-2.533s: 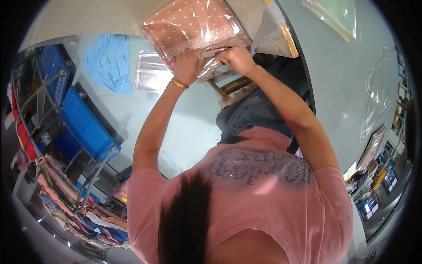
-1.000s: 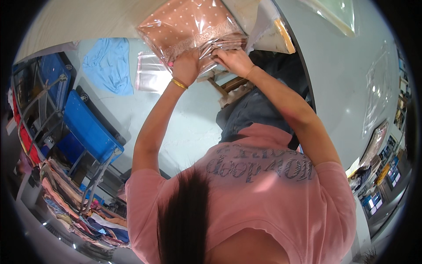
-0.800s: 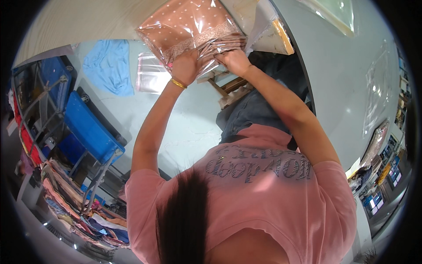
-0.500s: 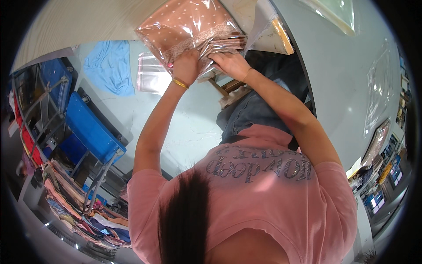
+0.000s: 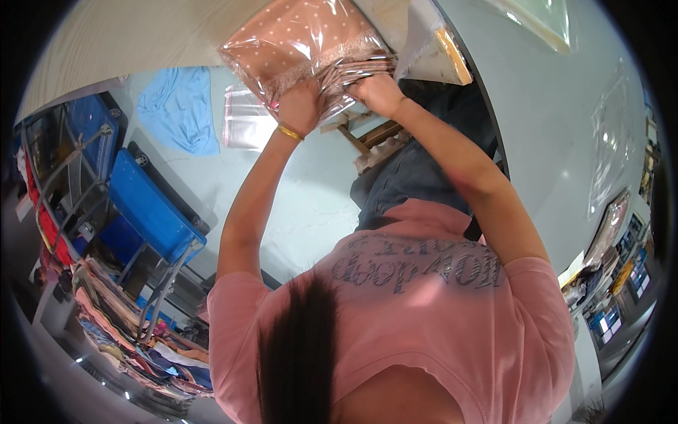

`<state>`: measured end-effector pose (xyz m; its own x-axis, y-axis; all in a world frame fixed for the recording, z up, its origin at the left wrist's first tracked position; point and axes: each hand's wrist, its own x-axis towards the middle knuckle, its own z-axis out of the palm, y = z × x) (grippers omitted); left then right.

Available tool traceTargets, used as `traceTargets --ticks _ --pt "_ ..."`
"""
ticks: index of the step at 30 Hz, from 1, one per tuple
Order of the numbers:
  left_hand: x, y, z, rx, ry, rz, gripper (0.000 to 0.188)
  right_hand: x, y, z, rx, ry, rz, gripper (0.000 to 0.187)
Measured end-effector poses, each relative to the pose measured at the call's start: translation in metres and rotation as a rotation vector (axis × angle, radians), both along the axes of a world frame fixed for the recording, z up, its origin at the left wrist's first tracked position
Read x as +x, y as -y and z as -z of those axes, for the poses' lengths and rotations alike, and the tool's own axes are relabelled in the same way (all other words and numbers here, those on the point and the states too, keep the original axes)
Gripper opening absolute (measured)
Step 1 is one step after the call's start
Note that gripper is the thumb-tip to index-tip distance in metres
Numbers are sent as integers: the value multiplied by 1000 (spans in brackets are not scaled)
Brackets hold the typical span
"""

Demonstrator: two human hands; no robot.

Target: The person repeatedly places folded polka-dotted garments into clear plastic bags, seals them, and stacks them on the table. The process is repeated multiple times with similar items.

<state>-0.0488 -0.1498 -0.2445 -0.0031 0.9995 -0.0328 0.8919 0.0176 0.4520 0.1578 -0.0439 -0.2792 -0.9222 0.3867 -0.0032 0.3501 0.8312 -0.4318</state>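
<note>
A transparent plastic bag (image 5: 296, 42) lies at the table's near edge with folded brown polka-dot fabric (image 5: 272, 35) inside. A band of lace (image 5: 346, 49) runs across the fabric. At the near right, several folded layers (image 5: 357, 68) show stacked edges under the plastic. My left hand (image 5: 302, 106), with a yellow bangle at the wrist, is closed on the bag's near side. Against the layered edge on the right is my right hand (image 5: 378, 93), its fingers bent in and closed on the bag's near edge. Its fingertips are partly hidden.
Below the pale wooden tabletop (image 5: 141, 35), light blue cloth (image 5: 176, 109) and flat transparent bags (image 5: 247, 120) lie on the floor. A blue folding chair (image 5: 152, 205) stands left, near piled garments (image 5: 134, 339). Torn packaging with a yellow strip (image 5: 454, 55) lies right of the bag.
My right hand has shifted slightly right along the bag's near edge, and its fingers have curled in from lying stretched over the layers. My left hand has stayed in place.
</note>
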Motion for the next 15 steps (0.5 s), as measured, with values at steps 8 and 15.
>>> traceTargets --ticks 8,15 --pt "8 -1 0 156 6 27 30 4 19 -7 -22 -140 -4 18" --pt "3 -3 -4 -45 48 -7 28 3 6 7 169 -28 -6 18"
